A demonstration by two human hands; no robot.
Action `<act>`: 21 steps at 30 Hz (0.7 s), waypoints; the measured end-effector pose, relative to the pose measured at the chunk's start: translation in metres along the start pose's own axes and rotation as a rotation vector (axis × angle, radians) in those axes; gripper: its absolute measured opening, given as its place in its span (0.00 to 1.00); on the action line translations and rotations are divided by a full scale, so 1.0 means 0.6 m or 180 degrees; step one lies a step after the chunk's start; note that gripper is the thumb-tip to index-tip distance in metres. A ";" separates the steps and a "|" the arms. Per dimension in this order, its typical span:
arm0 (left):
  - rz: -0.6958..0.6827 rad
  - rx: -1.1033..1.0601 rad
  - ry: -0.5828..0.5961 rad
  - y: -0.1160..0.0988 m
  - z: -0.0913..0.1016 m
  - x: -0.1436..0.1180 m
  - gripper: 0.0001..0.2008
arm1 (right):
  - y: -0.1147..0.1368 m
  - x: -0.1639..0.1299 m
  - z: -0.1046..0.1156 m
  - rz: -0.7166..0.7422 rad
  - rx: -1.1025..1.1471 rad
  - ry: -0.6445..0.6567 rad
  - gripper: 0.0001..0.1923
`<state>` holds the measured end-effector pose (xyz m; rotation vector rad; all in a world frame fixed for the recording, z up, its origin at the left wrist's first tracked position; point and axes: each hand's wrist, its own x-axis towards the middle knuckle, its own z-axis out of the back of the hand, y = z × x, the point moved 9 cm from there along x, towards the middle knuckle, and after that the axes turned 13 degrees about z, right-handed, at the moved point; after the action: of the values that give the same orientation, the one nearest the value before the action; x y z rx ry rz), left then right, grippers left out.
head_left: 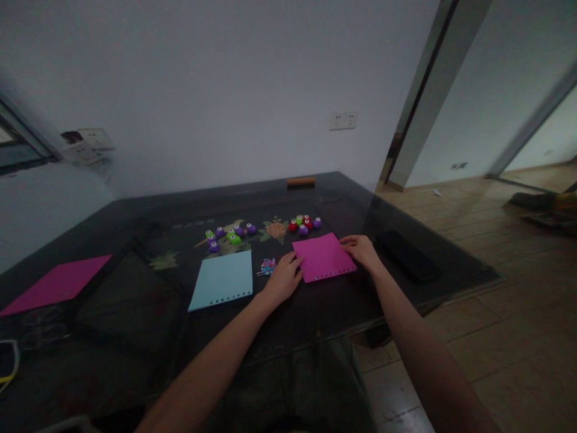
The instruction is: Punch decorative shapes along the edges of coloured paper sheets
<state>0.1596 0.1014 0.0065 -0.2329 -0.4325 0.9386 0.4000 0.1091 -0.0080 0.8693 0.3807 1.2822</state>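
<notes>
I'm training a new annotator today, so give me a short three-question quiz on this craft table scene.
1. True or false: both hands touch the magenta paper sheet with punched holes.
2. Which lies between that sheet and the light blue paper sheet? A) a small pile of coloured paper bits B) a green craft punch
3. Which edge of the light blue sheet carries the punched holes?

Key: 1. True: the left hand is at its left edge, the right hand at its right corner. 2. A. 3. The near edge.
</notes>
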 end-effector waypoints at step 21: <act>-0.0025 -0.0088 -0.0014 -0.002 0.002 0.000 0.17 | 0.006 0.003 0.013 0.0234 -0.0464 -0.0295 0.11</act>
<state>0.1601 0.1010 0.0078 -0.2542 -0.4505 0.9260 0.4037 0.1081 -0.0001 0.8216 0.1810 1.3151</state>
